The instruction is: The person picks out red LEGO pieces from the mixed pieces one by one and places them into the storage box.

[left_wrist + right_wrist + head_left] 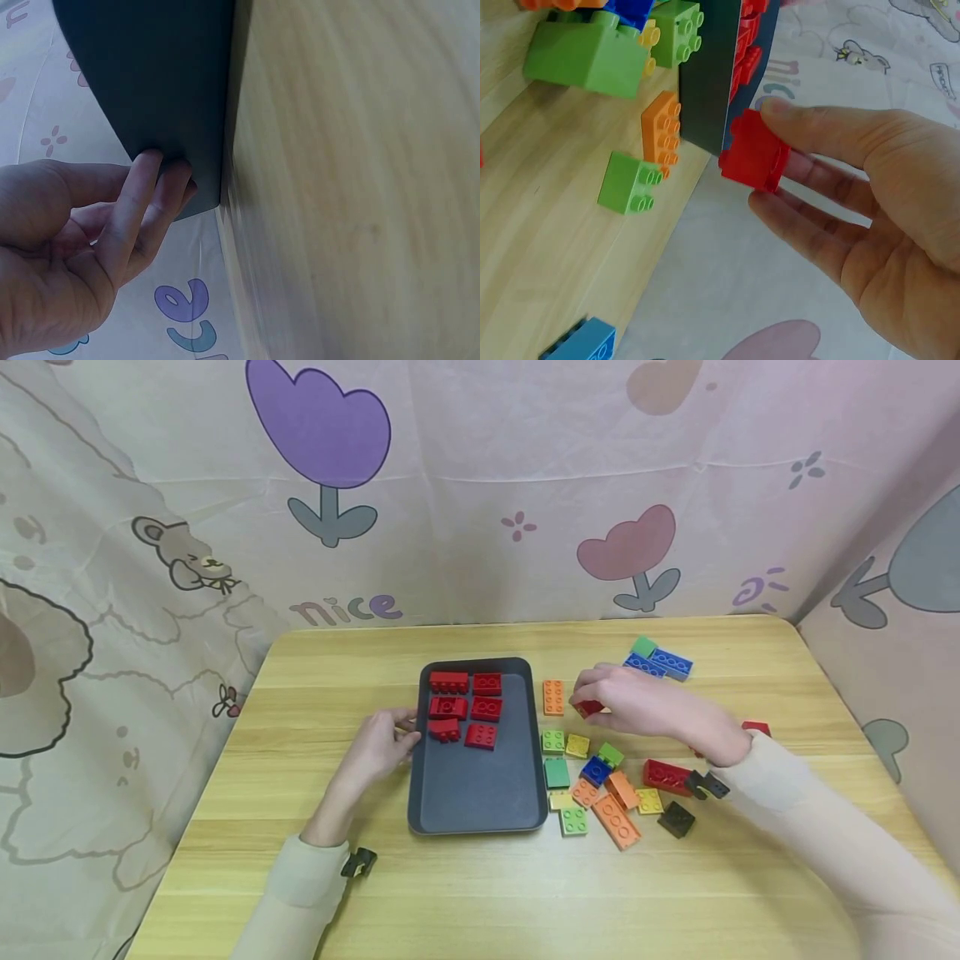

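My left hand (375,746) is at the left side of a dark grey tray (480,793); in the left wrist view its loosely bent fingers (139,195) touch the tray's outer wall. Several red toy building bricks (481,737) sit in two columns in the tray's upper left part. To the right of the tray, my right hand (637,700) pinches a red brick (754,154) between thumb and fingers. In the right wrist view that brick is held up off the table, and the tray's wall stands behind it.
An orange brick (553,697) lies between tray and right hand. Green, yellow, blue and orange bricks cluster nearer me, beside a dark brick (677,819). A long red brick (667,777) lies by the right forearm. Blue bricks (671,664) lie behind the right hand. Printed cloth hangs behind the table.
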### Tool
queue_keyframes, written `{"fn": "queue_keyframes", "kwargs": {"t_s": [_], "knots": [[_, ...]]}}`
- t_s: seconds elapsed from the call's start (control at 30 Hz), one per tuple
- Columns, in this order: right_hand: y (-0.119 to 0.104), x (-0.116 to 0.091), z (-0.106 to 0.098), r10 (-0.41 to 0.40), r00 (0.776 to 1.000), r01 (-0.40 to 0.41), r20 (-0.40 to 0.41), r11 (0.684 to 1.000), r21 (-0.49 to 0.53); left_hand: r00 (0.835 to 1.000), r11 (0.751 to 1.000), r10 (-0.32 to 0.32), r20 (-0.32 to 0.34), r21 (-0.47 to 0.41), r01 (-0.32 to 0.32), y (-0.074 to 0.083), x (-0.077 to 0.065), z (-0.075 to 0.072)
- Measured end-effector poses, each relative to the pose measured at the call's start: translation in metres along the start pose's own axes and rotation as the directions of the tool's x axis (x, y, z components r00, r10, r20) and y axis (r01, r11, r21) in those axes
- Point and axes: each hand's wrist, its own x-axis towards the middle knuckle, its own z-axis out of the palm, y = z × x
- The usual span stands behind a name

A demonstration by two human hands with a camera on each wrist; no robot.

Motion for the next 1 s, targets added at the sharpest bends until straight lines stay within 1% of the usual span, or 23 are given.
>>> {"fn": "queue_keyframes", "kwargs": {"t_s": [0.2, 0.57, 0.8, 1.0], "knots": [[-0.006, 0.009, -0.001, -0.009, 1.000, 0.009, -0.007, 1.000, 0.001, 1.000, 1.000, 0.008, 0.002, -0.003, -0.008, -0.001, 0.000, 0.000], [-0.019, 0.026, 0.001, -0.048, 0.999, 0.048, 0.009, 0.999, -0.002, 1.000, 1.000, 0.013, 0.000, -0.009, -0.013, -0.001, 0.001, 0.000], [-0.026, 0.038, 0.004, -0.052, 0.997, 0.051, 0.060, 0.998, 0.026, 1.000, 1.000, 0.016, 0.002, -0.009, -0.016, -0.003, 0.001, 0.001], [-0.034, 0.048, 0.006, -0.075, 0.993, 0.075, 0.090, 0.997, -0.006, 1.000, 1.000, 0.008, 0.003, -0.013, -0.008, -0.004, 0.002, 0.001]]}}
